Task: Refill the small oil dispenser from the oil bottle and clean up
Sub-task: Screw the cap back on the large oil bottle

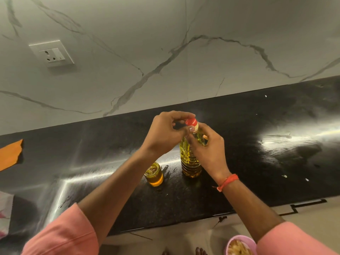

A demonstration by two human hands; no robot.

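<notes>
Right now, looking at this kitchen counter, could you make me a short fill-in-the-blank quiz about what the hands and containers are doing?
1. The left hand pinches the ____ cap of the clear plastic oil bottle.
2. The right hand holds the bottle just below its ____.
3. The small glass jar stands on the black counter with no ____ on it.

Missing words: red; neck; lid

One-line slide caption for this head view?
Left hand pinches the red cap while right hand grips the oil bottle; open small jar stands beside it.
</notes>
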